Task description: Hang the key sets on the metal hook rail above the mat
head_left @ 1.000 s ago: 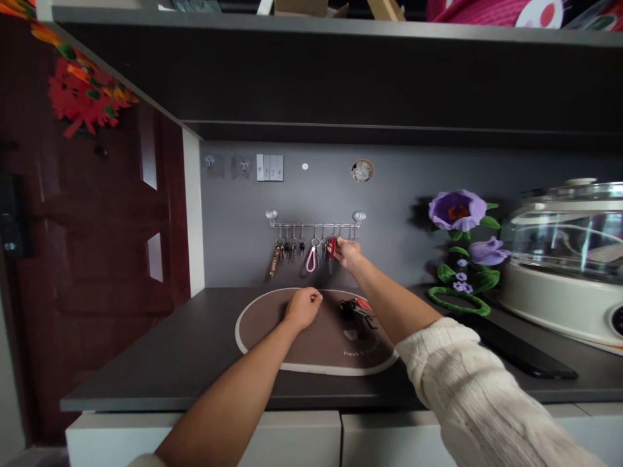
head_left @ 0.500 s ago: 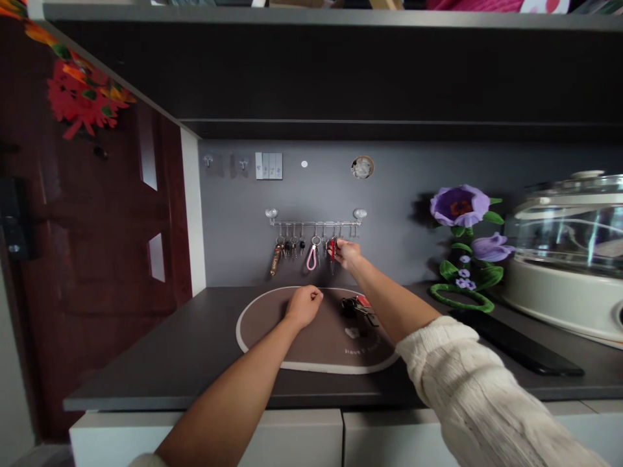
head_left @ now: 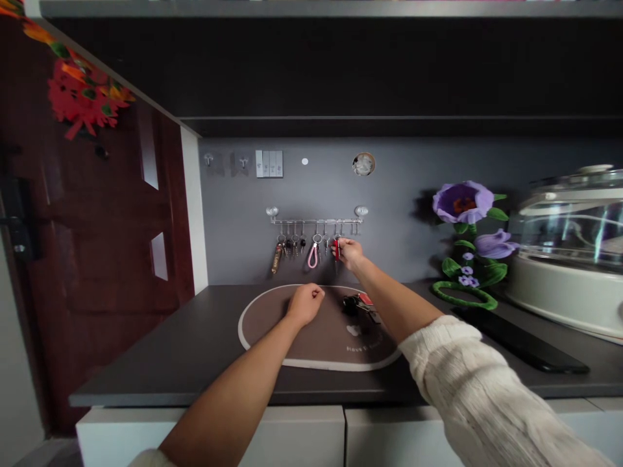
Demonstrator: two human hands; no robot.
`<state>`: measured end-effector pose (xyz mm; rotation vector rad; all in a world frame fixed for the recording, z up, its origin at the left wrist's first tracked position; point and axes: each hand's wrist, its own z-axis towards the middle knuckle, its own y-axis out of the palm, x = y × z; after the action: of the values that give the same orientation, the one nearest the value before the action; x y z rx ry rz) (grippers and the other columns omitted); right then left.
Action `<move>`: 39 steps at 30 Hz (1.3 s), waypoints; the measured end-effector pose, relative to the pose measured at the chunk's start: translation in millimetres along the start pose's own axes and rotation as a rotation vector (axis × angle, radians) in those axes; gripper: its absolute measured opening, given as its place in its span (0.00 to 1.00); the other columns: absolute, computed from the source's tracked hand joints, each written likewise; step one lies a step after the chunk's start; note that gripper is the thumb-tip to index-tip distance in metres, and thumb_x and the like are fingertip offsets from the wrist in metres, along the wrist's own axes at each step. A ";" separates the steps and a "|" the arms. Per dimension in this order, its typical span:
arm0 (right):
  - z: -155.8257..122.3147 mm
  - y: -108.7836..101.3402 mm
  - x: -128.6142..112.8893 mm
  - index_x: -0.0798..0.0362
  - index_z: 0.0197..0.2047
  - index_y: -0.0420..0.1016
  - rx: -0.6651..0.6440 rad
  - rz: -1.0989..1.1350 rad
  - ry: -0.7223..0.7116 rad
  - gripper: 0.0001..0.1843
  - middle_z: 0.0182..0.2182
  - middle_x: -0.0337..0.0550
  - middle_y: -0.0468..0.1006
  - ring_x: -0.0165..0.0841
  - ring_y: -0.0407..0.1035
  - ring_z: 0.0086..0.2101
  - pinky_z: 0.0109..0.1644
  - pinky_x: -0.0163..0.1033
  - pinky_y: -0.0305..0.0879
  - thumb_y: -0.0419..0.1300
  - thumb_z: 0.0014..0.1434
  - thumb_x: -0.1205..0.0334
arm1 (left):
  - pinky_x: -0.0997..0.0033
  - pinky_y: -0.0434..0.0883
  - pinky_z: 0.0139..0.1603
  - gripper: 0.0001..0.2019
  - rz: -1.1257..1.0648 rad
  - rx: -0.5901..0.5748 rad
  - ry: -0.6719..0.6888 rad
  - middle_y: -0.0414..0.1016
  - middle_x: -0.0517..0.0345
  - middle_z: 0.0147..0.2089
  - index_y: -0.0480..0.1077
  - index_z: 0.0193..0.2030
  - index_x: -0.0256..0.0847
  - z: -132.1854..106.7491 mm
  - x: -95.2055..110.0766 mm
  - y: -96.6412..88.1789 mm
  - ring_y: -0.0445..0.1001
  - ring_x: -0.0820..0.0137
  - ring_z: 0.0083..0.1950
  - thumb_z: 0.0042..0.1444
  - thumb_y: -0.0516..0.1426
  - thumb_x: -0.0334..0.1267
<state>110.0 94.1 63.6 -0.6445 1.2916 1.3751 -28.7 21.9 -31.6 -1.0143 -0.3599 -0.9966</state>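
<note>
My right hand [head_left: 350,251] is closed around a red key set [head_left: 337,250] just below the hook rail [head_left: 316,222], with a metal ring above the red part near a hook. Whether that ring sits on the hook I cannot tell. Several other key sets hang to its left, among them one with a pink loop strap [head_left: 312,255] and one with a brown lettered tag [head_left: 276,258]. My left hand [head_left: 305,303] is closed in a loose fist over the brown mat [head_left: 265,331], with nothing showing in it. More keys [head_left: 359,305] lie on the mat beneath my right forearm.
A black phone-like slab [head_left: 525,340], purple fabric flowers [head_left: 462,202] and a white appliance with a clear cover [head_left: 569,285] stand on the right of the counter. A dark shelf [head_left: 311,71] overhangs the rail. A reddish-brown door [head_left: 111,259] is at left.
My right hand and the red key set have shifted very slightly to the right along the rail. My left hand stays where it was. The view has tilted down slightly.
</note>
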 end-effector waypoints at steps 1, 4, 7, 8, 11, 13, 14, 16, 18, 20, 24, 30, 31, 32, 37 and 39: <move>-0.3 -0.7 0.2 0.56 0.25 0.62 -0.005 -0.009 -0.001 0.07 0.17 0.34 0.69 0.22 0.64 0.18 0.21 0.27 0.62 0.50 0.53 0.72 | 0.75 0.63 0.31 0.10 0.000 -0.001 -0.005 0.73 0.55 0.27 0.71 0.29 0.35 0.2 -0.4 0.1 0.68 0.74 0.28 0.48 0.50 0.35; -1.2 -3.4 1.9 0.55 0.25 0.63 -0.039 -0.028 -0.008 0.07 0.17 0.34 0.69 0.22 0.63 0.18 0.22 0.28 0.61 0.50 0.53 0.72 | 0.75 0.63 0.31 0.10 0.001 -0.007 -0.012 0.73 0.55 0.28 0.71 0.29 0.36 0.6 -1.7 0.4 0.69 0.74 0.29 0.48 0.50 0.36; -2.2 -6.7 5.1 0.55 0.24 0.63 -0.070 -0.045 -0.022 0.07 0.16 0.33 0.67 0.21 0.60 0.16 0.23 0.28 0.60 0.51 0.52 0.72 | 0.75 0.63 0.31 0.10 -0.018 -0.017 -0.013 0.74 0.54 0.29 0.71 0.30 0.36 0.4 -2.5 0.6 0.69 0.73 0.29 0.49 0.50 0.37; -2.6 -7.9 6.3 0.55 0.24 0.63 -0.081 -0.054 -0.025 0.07 0.15 0.33 0.66 0.21 0.59 0.16 0.23 0.28 0.60 0.51 0.51 0.72 | 0.74 0.63 0.31 0.10 -0.027 -0.023 -0.017 0.74 0.54 0.29 0.71 0.30 0.36 0.2 -2.6 0.6 0.69 0.73 0.29 0.49 0.50 0.37; -3.9 -12.4 9.8 0.54 0.23 0.63 -0.114 -0.118 -0.040 0.06 0.15 0.33 0.65 0.21 0.58 0.17 0.25 0.27 0.59 0.52 0.50 0.70 | 0.74 0.63 0.33 0.10 -0.051 -0.046 -0.026 0.73 0.53 0.30 0.70 0.30 0.35 -0.4 -2.4 0.5 0.69 0.72 0.30 0.48 0.51 0.38; -5.2 -16.3 11.6 0.54 0.23 0.63 -0.123 -0.182 -0.051 0.06 0.16 0.33 0.66 0.21 0.59 0.18 0.26 0.27 0.60 0.53 0.50 0.68 | 0.74 0.64 0.33 0.09 -0.067 -0.060 -0.034 0.73 0.53 0.30 0.70 0.30 0.35 -0.7 -2.6 0.7 0.69 0.72 0.31 0.48 0.51 0.37; -6.1 -18.5 12.3 0.54 0.23 0.63 -0.120 -0.210 -0.055 0.05 0.17 0.34 0.66 0.21 0.59 0.19 0.27 0.28 0.60 0.53 0.50 0.67 | 0.74 0.64 0.33 0.09 -0.076 -0.067 -0.042 0.73 0.53 0.30 0.70 0.31 0.35 -0.8 -3.0 0.9 0.69 0.73 0.31 0.48 0.52 0.37; -9.1 -23.0 12.8 0.54 0.25 0.65 -0.114 -0.245 -0.051 0.03 0.19 0.35 0.68 0.23 0.61 0.22 0.30 0.29 0.62 0.53 0.49 0.67 | 0.75 0.64 0.32 0.09 -0.096 -0.079 -0.069 0.73 0.54 0.30 0.69 0.31 0.35 -0.8 -4.3 1.5 0.69 0.73 0.30 0.48 0.52 0.37; -14.3 -27.5 11.9 0.54 0.28 0.66 -0.097 -0.241 -0.024 0.03 0.23 0.37 0.71 0.24 0.64 0.25 0.34 0.31 0.63 0.54 0.48 0.69 | 0.75 0.64 0.32 0.09 -0.108 -0.082 -0.099 0.72 0.54 0.30 0.69 0.31 0.35 -1.0 -5.8 1.8 0.68 0.73 0.30 0.48 0.52 0.37; -22.1 -31.7 9.4 0.54 0.33 0.67 -0.067 -0.207 0.019 0.07 0.28 0.39 0.73 0.25 0.66 0.29 0.37 0.32 0.64 0.54 0.48 0.71 | 0.75 0.64 0.33 0.08 -0.116 -0.081 -0.119 0.72 0.55 0.30 0.69 0.31 0.35 -1.7 -6.2 1.3 0.68 0.74 0.30 0.47 0.53 0.36; -43.8 -39.5 0.7 0.55 0.35 0.67 -0.086 -0.132 0.075 0.09 0.35 0.43 0.73 0.25 0.68 0.34 0.41 0.31 0.63 0.55 0.48 0.73 | 0.75 0.64 0.35 0.06 -0.115 -0.095 -0.166 0.73 0.56 0.30 0.69 0.32 0.36 -4.3 -1.5 -3.7 0.68 0.74 0.31 0.46 0.54 0.35; -77.6 -51.8 -11.5 0.55 0.35 0.66 -0.210 -0.118 0.077 0.08 0.36 0.45 0.74 0.25 0.69 0.31 0.39 0.32 0.65 0.54 0.49 0.73 | 0.75 0.63 0.33 0.12 -0.096 -0.070 -0.331 0.73 0.54 0.33 0.68 0.38 0.35 -6.1 18.0 -8.8 0.68 0.74 0.30 0.46 0.56 0.35; -82.3 -54.1 -12.2 0.56 0.35 0.66 -0.219 -0.132 0.071 0.08 0.37 0.46 0.74 0.25 0.69 0.31 0.38 0.32 0.65 0.54 0.49 0.73 | 0.75 0.63 0.32 0.12 -0.101 -0.065 -0.337 0.73 0.54 0.32 0.68 0.39 0.35 -6.0 21.7 -7.3 0.67 0.74 0.29 0.46 0.55 0.35; -86.7 -56.7 -12.2 0.56 0.35 0.66 -0.228 -0.147 0.062 0.08 0.36 0.46 0.74 0.25 0.69 0.30 0.38 0.32 0.65 0.54 0.50 0.73 | 0.75 0.63 0.30 0.12 -0.110 -0.058 -0.332 0.73 0.55 0.31 0.68 0.39 0.35 -5.9 25.2 -4.8 0.66 0.75 0.27 0.46 0.55 0.35; -102.6 -72.9 -1.2 0.57 0.36 0.67 -0.233 -0.268 -0.009 0.08 0.33 0.44 0.74 0.23 0.66 0.26 0.32 0.30 0.63 0.54 0.49 0.71 | 0.76 0.62 0.29 0.06 -0.145 0.003 -0.274 0.72 0.56 0.28 0.70 0.32 0.35 -6.5 34.0 18.5 0.66 0.76 0.26 0.45 0.56 0.34; -104.3 -79.9 6.5 0.57 0.36 0.68 -0.221 -0.352 -0.041 0.09 0.32 0.43 0.74 0.22 0.64 0.23 0.30 0.30 0.62 0.54 0.49 0.70 | 0.76 0.62 0.30 0.05 -0.151 0.008 -0.231 0.72 0.56 0.28 0.70 0.30 0.35 -7.3 33.3 27.7 0.66 0.76 0.27 0.45 0.56 0.34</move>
<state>153.3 -14.7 3.8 -0.9419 0.9454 1.2377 10.7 2.8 -28.2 -1.1110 -0.6384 -1.0138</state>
